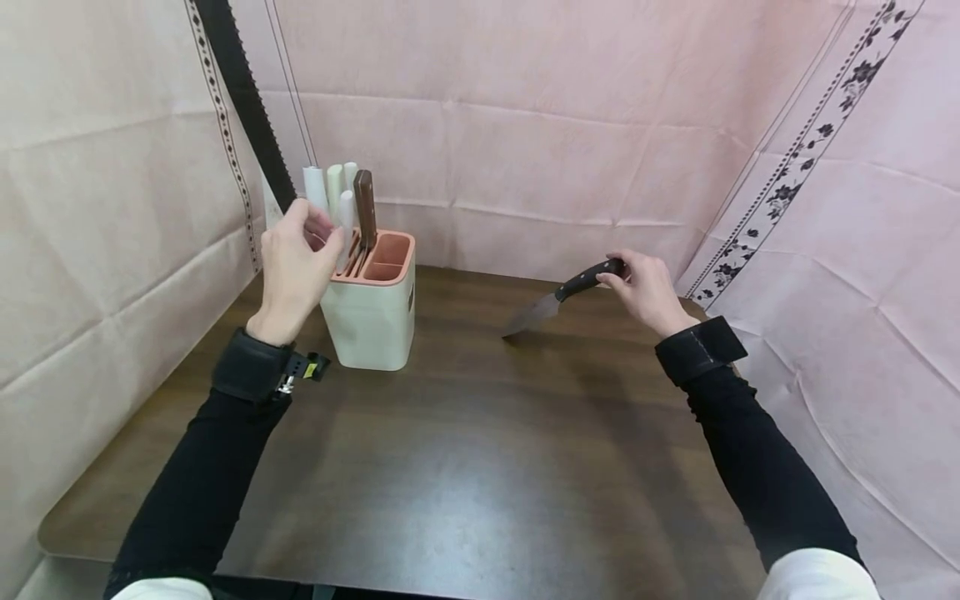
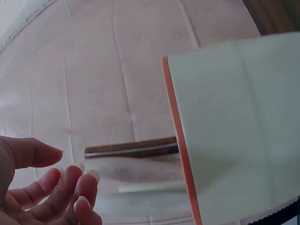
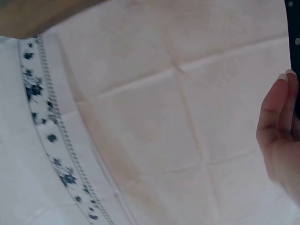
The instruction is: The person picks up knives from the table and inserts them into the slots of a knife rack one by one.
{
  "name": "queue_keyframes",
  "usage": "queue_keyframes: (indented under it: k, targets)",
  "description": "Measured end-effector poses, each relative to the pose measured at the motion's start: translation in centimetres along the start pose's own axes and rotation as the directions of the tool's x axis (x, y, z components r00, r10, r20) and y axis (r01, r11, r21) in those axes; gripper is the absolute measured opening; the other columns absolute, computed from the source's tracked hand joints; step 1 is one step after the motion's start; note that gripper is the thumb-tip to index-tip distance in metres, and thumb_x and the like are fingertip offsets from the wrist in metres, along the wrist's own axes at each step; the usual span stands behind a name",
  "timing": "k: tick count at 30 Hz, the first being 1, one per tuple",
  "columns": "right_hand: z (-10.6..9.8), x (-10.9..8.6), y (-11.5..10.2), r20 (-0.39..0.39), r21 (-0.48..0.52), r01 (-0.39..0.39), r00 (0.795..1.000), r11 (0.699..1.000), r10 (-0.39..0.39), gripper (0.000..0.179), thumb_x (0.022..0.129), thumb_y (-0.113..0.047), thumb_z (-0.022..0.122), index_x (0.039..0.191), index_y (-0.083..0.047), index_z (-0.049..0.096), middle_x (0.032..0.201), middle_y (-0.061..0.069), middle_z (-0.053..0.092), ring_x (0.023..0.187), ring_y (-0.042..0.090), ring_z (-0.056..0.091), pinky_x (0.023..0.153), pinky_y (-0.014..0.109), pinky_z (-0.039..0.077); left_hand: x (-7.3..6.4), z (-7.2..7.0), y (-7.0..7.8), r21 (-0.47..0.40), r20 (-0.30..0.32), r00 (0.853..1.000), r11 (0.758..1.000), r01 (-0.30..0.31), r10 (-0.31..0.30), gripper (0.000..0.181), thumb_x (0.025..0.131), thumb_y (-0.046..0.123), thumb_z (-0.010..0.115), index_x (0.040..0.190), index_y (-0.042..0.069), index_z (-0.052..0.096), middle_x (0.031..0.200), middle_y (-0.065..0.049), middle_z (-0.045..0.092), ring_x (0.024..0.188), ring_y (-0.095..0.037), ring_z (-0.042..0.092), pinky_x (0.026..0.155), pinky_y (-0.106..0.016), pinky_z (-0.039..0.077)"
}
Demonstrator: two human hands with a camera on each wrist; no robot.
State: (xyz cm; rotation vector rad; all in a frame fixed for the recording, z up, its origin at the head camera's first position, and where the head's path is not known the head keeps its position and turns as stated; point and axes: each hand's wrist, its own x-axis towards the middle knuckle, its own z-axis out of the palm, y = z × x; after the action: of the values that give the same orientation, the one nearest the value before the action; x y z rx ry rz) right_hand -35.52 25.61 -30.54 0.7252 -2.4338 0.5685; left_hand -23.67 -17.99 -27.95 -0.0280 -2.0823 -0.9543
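Note:
My right hand (image 1: 643,287) pinches the end of the black handle of a kitchen knife (image 1: 588,277). The blade slants down to the left, its tip close over the table. In the right wrist view only part of the black handle (image 3: 294,47) shows beside the fingers. My left hand (image 1: 296,258) is beside a pale green knife block (image 1: 371,329) with an orange-pink rim. Its fingers are loosely bent, with nothing held between thumb and fingertips in the left wrist view. Close by the fingertips stand a translucent handle (image 2: 136,168) and a brown handle (image 2: 131,149).
Several white and pale green handles (image 1: 335,187) rise from the block's back left. An orange-pink compartment (image 1: 393,247) is at its right side. The brown wooden table (image 1: 450,442) meets pinkish cloth (image 1: 510,167) behind and at both sides.

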Motion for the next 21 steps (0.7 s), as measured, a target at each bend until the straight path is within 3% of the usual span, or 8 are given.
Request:
queue_keyframes:
  k: [4, 7, 13, 17, 21]
  targets:
    - [-0.9, 1.0, -1.5, -0.023, 0.028, 0.011, 1.0, 1.0, -0.01, 0.035, 0.087, -0.012, 0.071, 0.118, 0.003, 0.063, 0.085, 0.019, 0.067, 0.07, 0.027, 0.061, 0.062, 0.03, 0.04, -0.2, 0.5, 0.6, -0.024, 0.049, 0.999, 1.0, -0.01, 0.011, 0.016, 0.091, 0.013, 0.059, 0.098, -0.001, 0.06, 0.087, -0.016, 0.066, 0.072, -0.017, 0.054, 0.065, -0.019, 0.038]
    - [-1.4, 1.5, -2.2, -0.039, 0.073, -0.01, 0.999, 0.997, 0.013, 0.037, 0.087, -0.012, 0.071, 0.12, 0.002, 0.062, 0.086, 0.019, 0.069, 0.071, 0.027, 0.062, 0.061, 0.023, 0.039, -0.3, 1.1, 1.2, -0.036, 0.124, 0.992, 0.999, -0.003, 0.007, 0.016, 0.091, 0.013, 0.06, 0.099, 0.0, 0.059, 0.09, -0.017, 0.066, 0.075, -0.021, 0.057, 0.067, -0.023, 0.04]
    - [-2.1, 1.6, -3.0, -0.077, 0.126, -0.031, 0.996, 0.992, 0.041, 0.036, 0.086, -0.012, 0.072, 0.12, 0.001, 0.064, 0.089, 0.021, 0.071, 0.071, 0.029, 0.064, 0.062, 0.012, 0.037, -0.4, 2.4, 2.1, -0.058, 0.285, 0.958, 0.998, 0.016, 0.001, 0.016, 0.092, 0.016, 0.059, 0.101, 0.002, 0.059, 0.093, -0.016, 0.063, 0.082, -0.026, 0.055, 0.069, -0.031, 0.041]
    - [-2.7, 1.5, -3.2, -0.083, 0.134, -0.051, 0.995, 0.99, 0.063, 0.037, 0.085, -0.012, 0.073, 0.12, -0.001, 0.064, 0.093, 0.02, 0.072, 0.072, 0.028, 0.064, 0.062, 0.009, 0.037, -0.5, 2.9, 2.4, -0.053, 0.34, 0.94, 0.998, 0.02, -0.001, 0.017, 0.093, 0.015, 0.057, 0.102, 0.001, 0.058, 0.095, -0.017, 0.062, 0.086, -0.027, 0.055, 0.073, -0.032, 0.04]
    - [-3.3, 1.5, -3.5, -0.095, 0.142, -0.071, 0.992, 0.987, 0.085, 0.038, 0.084, -0.015, 0.074, 0.119, -0.002, 0.066, 0.095, 0.02, 0.073, 0.07, 0.014, 0.06, 0.062, 0.007, 0.037, -0.4, 3.1, 2.6, -0.054, 0.374, 0.928, 0.998, 0.023, -0.001, 0.018, 0.093, 0.015, 0.057, 0.102, 0.0, 0.059, 0.097, -0.018, 0.063, 0.087, -0.029, 0.056, 0.075, -0.032, 0.042]
